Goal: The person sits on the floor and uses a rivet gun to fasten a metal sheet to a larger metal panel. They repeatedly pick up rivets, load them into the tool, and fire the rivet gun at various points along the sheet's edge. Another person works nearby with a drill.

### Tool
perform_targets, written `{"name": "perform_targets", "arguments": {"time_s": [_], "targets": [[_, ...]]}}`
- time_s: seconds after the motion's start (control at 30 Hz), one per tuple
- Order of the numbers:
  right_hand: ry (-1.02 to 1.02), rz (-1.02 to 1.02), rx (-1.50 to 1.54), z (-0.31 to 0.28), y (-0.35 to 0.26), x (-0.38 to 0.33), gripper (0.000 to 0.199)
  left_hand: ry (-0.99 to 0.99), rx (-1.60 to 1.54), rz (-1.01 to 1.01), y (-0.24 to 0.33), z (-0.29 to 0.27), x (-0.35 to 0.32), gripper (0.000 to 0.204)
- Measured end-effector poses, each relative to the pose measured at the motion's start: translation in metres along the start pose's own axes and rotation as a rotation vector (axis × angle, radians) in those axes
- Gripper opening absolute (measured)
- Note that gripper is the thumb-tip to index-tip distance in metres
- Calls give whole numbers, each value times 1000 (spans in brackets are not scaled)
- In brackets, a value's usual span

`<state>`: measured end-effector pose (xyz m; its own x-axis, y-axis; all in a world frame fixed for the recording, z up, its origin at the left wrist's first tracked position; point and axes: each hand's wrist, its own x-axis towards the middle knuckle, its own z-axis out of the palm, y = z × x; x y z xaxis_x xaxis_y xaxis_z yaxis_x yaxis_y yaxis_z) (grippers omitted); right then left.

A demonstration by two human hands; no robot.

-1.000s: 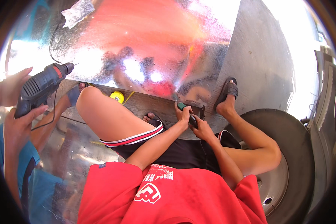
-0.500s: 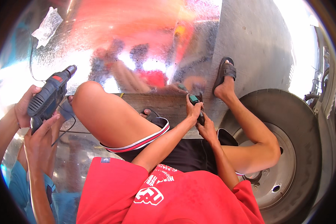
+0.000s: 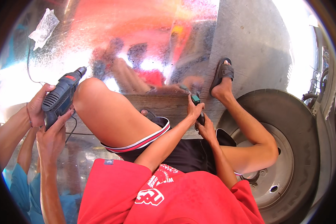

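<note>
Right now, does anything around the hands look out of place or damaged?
A crumpled clear plastic bag lies loose on the shiny metal sheet, far from both hands. Otherwise nothing stands out: left hand and right hand hold a green-handled tool at the wooden plank.

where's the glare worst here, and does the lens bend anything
Head view: the shiny metal sheet blows out white at far left and upper right and mirrors the red shirt; the fisheye curves the tyre and rim edges; both hands on the green-handled tool stay sharp.
</note>
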<state>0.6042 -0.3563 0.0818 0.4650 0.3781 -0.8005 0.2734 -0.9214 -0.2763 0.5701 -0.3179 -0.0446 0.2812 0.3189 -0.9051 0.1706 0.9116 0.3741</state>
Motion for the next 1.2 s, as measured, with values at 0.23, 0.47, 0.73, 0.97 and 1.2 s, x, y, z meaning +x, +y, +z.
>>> {"name": "perform_targets", "arguments": {"time_s": [0.23,0.47,0.73,0.97,1.2], "targets": [[-50,112,183,-10,4,-1,30,-20,43,-66,3,13,-5,96],[-24,88,120,-5,-9,6,44,54,-13,-1,21,7,-1,91],[37,-79,101,-24,-29,25,51,54,-55,161,55,12,10,80],[-51,-21,-11,-12,-15,11,55,183,-78,-102,41,-2,-23,71],[-12,3,27,-10,-16,11,52,182,-10,-98,39,2,-14,76]]}}
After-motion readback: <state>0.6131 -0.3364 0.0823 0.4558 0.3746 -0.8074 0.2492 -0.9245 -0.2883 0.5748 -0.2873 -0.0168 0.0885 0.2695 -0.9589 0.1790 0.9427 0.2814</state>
